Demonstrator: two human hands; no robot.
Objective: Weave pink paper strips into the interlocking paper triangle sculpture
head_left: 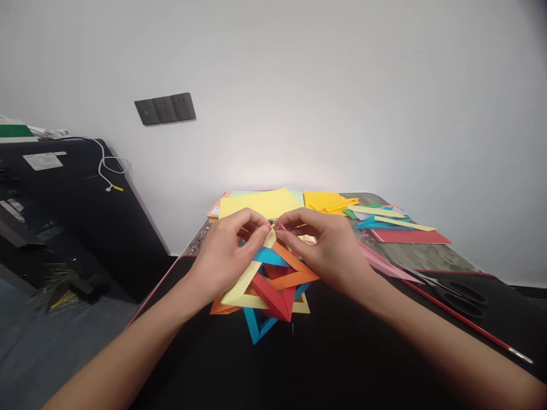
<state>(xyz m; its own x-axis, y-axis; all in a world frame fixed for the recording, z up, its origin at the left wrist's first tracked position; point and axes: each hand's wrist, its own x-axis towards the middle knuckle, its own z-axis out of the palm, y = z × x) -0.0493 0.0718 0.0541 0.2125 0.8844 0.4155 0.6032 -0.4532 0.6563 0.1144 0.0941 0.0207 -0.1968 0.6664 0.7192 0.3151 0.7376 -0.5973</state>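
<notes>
A folded paper model [273,285] of interlocking red, orange, blue and pale yellow strips stands over the black mat, in front of me. My left hand [228,250] pinches the pale yellow tip at the model's top from the left. From the right, my right hand [327,245] pinches at the same tip, thumb and index finger pressed together. The fingertips of both hands nearly meet there. The fingers hide part of the model's upper side.
Yellow sheets [256,203] and orange-yellow folded paper [327,201] lie at the back. Coloured strips rest on a red pad [410,236] at the right. Nearer are pink strips [387,265], scissors [459,296] and a red stick [474,326]. A black cabinet [81,210] stands left.
</notes>
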